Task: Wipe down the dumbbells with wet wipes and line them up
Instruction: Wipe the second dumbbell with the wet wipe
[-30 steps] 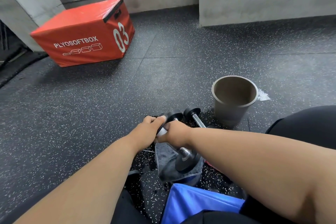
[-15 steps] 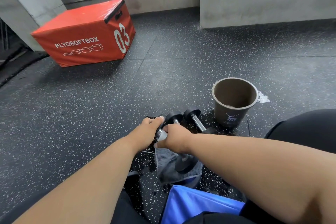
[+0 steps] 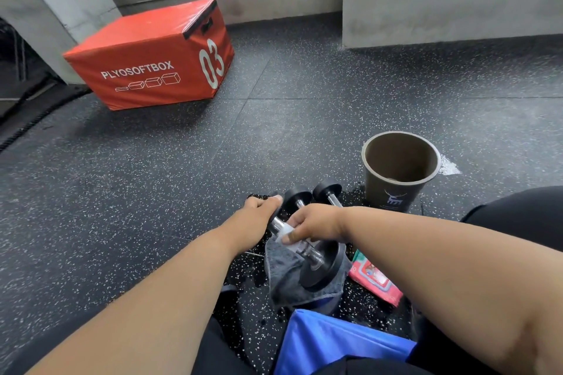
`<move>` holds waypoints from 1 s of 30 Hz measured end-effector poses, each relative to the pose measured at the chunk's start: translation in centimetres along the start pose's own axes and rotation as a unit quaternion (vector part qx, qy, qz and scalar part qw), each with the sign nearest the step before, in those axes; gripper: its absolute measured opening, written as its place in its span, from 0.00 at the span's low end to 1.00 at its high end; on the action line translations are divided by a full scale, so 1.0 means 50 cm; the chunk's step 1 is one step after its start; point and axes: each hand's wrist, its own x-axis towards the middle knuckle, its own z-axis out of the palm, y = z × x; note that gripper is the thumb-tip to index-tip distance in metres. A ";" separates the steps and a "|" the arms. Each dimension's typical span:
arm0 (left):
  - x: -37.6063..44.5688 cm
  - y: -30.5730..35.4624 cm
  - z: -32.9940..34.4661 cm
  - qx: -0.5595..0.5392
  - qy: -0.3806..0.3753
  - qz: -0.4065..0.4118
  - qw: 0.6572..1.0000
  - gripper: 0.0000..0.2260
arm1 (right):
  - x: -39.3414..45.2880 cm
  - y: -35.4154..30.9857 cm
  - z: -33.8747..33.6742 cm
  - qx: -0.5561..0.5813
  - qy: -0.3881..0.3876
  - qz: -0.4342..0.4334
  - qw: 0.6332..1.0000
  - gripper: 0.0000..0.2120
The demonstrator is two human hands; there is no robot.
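The right hand [image 3: 315, 222] has slid its white wipe [image 3: 285, 230] down the dumbbell [image 3: 307, 250] bar, beside the cup [image 3: 399, 173]; the left hand [image 3: 259, 216] grips the far end; wiping continues.

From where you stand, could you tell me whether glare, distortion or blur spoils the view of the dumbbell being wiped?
Head view: even, soft light and faint shadows. Wide-angle bending curves the walls and stretches the forearms. The left hand and right hand are slightly soft, yet the wipe on the dumbbell reads clearly. Mild sheen on the orange box.
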 end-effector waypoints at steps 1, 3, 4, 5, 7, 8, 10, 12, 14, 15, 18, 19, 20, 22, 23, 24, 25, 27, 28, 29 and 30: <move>0.000 -0.001 0.000 0.004 0.002 0.002 1.000 0.24 | 0.001 0.000 0.000 -0.006 0.014 -0.004 1.000 0.15; 0.004 -0.004 0.001 0.008 0.006 0.003 1.000 0.24 | 0.001 -0.011 0.012 -0.022 0.050 -0.016 0.998 0.17; 0.007 -0.007 0.001 0.006 0.007 0.002 1.000 0.25 | 0.003 -0.020 0.023 -0.036 0.079 -0.022 0.996 0.18; 0.009 -0.008 0.002 0.002 0.008 0.001 1.000 0.26 | 0.006 -0.029 0.036 -0.048 0.115 -0.025 0.992 0.20; 0.011 -0.009 0.003 -0.010 0.007 0.003 1.000 0.29 | 0.008 -0.046 0.065 -0.067 0.182 -0.040 0.980 0.20; 0.011 -0.007 0.003 -0.013 0.007 0.003 1.000 0.31 | 0.010 -0.052 0.078 -0.079 0.206 -0.057 0.974 0.18; 0.007 -0.003 0.004 -0.012 0.006 0.002 1.000 0.35 | 0.004 -0.062 0.090 -0.103 0.229 -0.082 0.965 0.12; 0.004 0.000 0.005 -0.011 0.006 0.003 1.000 0.37 | 0.001 -0.062 0.090 -0.104 0.220 -0.079 0.967 0.10; 0.002 0.000 0.005 -0.010 0.008 0.006 1.000 0.39 | 0.007 -0.054 0.085 -0.090 0.190 -0.063 0.976 0.13; 0.002 -0.001 0.004 -0.010 0.008 0.007 1.000 0.40 | 0.011 -0.049 0.080 -0.075 0.172 -0.054 0.981 0.15; 0.001 -0.005 0.002 -0.011 0.010 0.002 1.000 0.40 | 0.021 -0.032 0.058 -0.026 0.115 -0.031 0.993 0.16; 0.000 -0.006 0.000 -0.010 0.010 -0.001 1.000 0.39 | 0.024 -0.028 0.049 -0.020 0.089 -0.029 0.995 0.15; -0.002 -0.005 0.000 -0.007 0.011 -0.003 1.000 0.38 | 0.026 -0.023 0.041 -0.019 0.062 -0.029 0.997 0.13; -0.006 -0.003 0.001 -0.002 0.008 -0.001 1.000 0.34 | 0.026 -0.016 0.028 0.011 0.012 -0.025 1.000 0.07; -0.004 -0.003 0.001 0.001 0.007 0.004 1.000 0.32 | 0.028 -0.012 0.024 0.052 -0.011 -0.018 0.998 0.04; -0.005 -0.003 0.003 0.006 0.004 0.008 1.000 0.30 | 0.026 -0.012 0.022 0.099 -0.031 -0.006 0.995 0.03; -0.006 -0.003 0.005 0.012 0.001 0.015 1.000 0.30 | 0.024 -0.014 0.023 0.138 -0.049 0.006 0.989 0.04; -0.008 -0.001 0.006 0.025 0.003 0.025 0.999 0.35 | 0.021 -0.025 0.031 0.171 -0.071 0.009 0.983 0.05; -0.010 0.001 0.006 0.032 0.006 0.025 0.999 0.36 | 0.020 -0.031 0.037 0.177 -0.074 0.003 0.981 0.06; -0.009 0.002 0.008 0.042 0.007 0.031 0.999 0.36 | 0.023 -0.035 0.043 0.183 -0.074 -0.009 0.980 0.08; -0.010 0.003 0.009 0.056 0.004 0.040 0.998 0.34 | 0.026 -0.037 0.048 0.183 -0.068 -0.018 0.981 0.12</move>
